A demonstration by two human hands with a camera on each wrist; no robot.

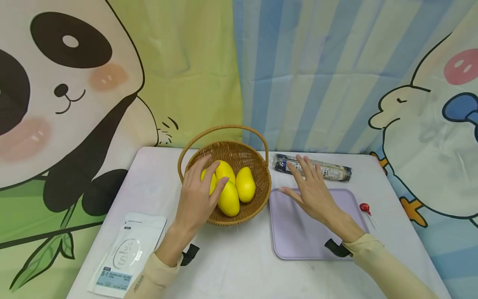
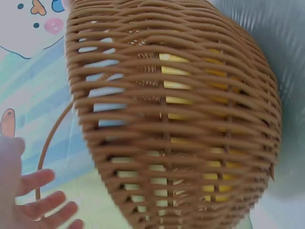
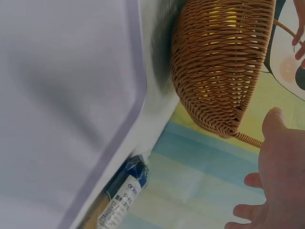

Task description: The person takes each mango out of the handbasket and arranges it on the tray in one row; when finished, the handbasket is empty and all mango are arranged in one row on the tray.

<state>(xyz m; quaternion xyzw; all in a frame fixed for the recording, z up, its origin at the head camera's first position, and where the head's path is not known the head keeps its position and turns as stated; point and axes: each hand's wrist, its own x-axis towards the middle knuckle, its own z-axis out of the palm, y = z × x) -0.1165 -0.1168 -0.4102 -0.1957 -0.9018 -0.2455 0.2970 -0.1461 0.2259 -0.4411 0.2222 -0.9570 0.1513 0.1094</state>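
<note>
A brown wicker basket [image 1: 261, 199] with an arched handle stands at the table's middle, holding several yellow mangoes [image 1: 228, 200]. My left hand [image 1: 196, 193] is over the basket's left side, fingers spread and slightly bent, hiding part of one mango; nothing shows in its grasp. In the left wrist view, the basket's woven side [image 2: 181, 124] fills most of the frame, with the left fingers [image 2: 45, 205] at the lower left. My right hand [image 1: 313, 195] is held above the lilac tray [image 1: 298, 245], fingers extended and holding nothing.
Behind the tray lies a dark cylindrical package [image 1: 332, 170] in clear wrap. A red lollipop [image 1: 366, 208] is to the tray's right. At the table's front left lies a white pouch [image 1: 127, 253]. Printed curtains [image 1: 298, 74] hang behind the table.
</note>
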